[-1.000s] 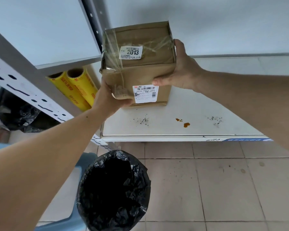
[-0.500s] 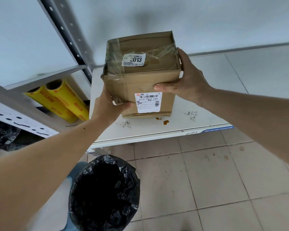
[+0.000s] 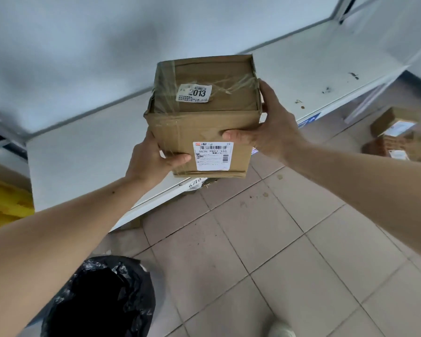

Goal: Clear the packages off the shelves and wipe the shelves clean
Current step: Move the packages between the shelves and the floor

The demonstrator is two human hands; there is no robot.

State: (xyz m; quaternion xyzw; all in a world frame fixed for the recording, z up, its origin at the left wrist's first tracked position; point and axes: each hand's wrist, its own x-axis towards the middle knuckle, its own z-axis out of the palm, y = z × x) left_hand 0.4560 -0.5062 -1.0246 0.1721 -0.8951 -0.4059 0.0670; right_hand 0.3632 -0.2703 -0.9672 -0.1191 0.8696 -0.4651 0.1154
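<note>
Head view: the white shelf (image 3: pixel 289 69) runs along the wall, bare but spotted with dark crumbs and stains, so it needs wiping. A black-lined bin (image 3: pixel 100 297) stands on the floor below. The cardboard package (image 3: pixel 204 132) is held clear, in front of the shelf edge, left hand (image 3: pixel 153 159) gripping a lower corner and right hand (image 3: pixel 272 132) clasping the opposite side to steady it.
</note>
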